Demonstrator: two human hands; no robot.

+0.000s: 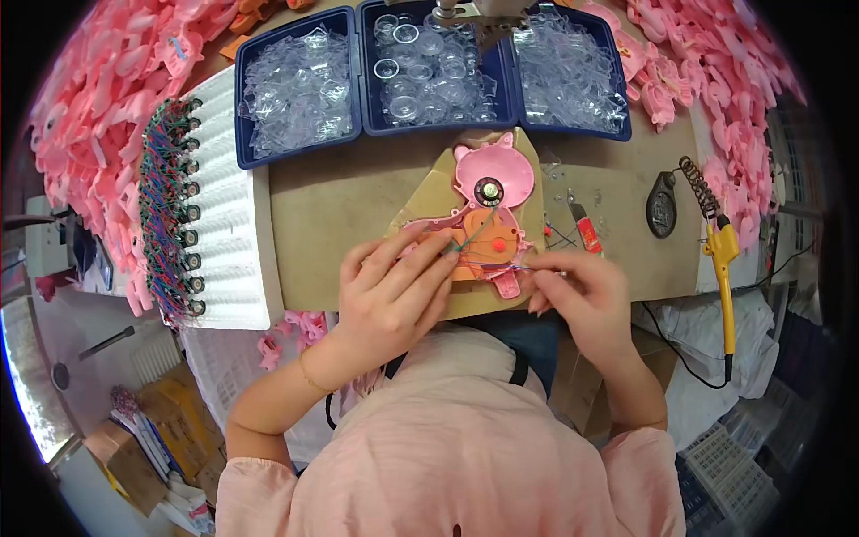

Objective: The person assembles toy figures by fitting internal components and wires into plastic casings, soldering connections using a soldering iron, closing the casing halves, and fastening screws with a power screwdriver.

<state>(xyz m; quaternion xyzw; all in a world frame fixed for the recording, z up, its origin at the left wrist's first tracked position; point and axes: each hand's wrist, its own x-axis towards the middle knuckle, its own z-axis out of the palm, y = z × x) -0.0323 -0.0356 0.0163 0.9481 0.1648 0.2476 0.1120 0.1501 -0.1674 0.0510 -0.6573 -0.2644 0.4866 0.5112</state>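
A pink pig-shaped plastic toy shell (513, 166) lies hollow side up, with a round speaker (490, 191) in its head part and an orange piece (483, 228) in its body. Thin wires (474, 240) run from the speaker across the orange piece. My left hand (394, 295) rests over the shell's left side, fingers stretched out and fingertips at the wires. My right hand (586, 300) is closed in a pinch at the shell's lower right edge, on what looks like a thin wire. Its exact grip is partly hidden by the fingers.
Blue bins (358, 134) of clear plastic parts stand at the back. A white tray (237, 224) with wired speakers is at left. Right of the shell lie a red-handled cutter (586, 228), a dark oval stand (661, 210) and a yellow soldering iron (721, 255). Pink shells (98, 116) pile up on both sides.
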